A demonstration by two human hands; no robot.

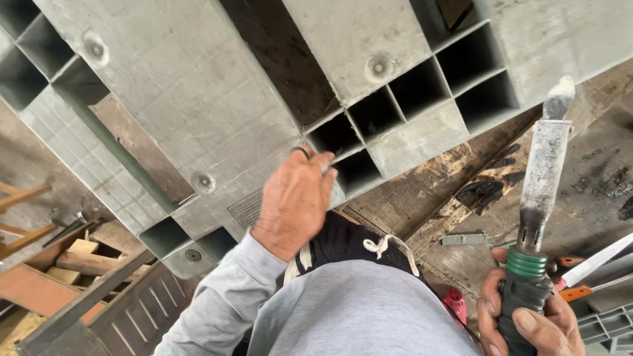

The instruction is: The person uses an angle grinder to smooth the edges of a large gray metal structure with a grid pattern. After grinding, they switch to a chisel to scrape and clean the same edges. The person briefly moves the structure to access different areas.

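Observation:
A large grey plastic pallet (198, 105) fills the upper part of the head view, its square cells open toward me. My left hand (297, 201), a ring on one finger, reaches to the pallet's edge beside the open cells (359, 142), fingers curled; whether it pinches something is hidden. My right hand (527, 323) at the lower right grips the dark handle of a heat tool (542, 191) with a green collar. Its long, scorched metal nozzle points up toward the pallet's right side.
A worn wooden bench top (461, 191) with charred patches lies under the pallet. An orange-handled tool (587, 270) and a grey crate (610, 326) sit at the right. Wood offcuts and metal bars (72, 264) are stacked at the lower left.

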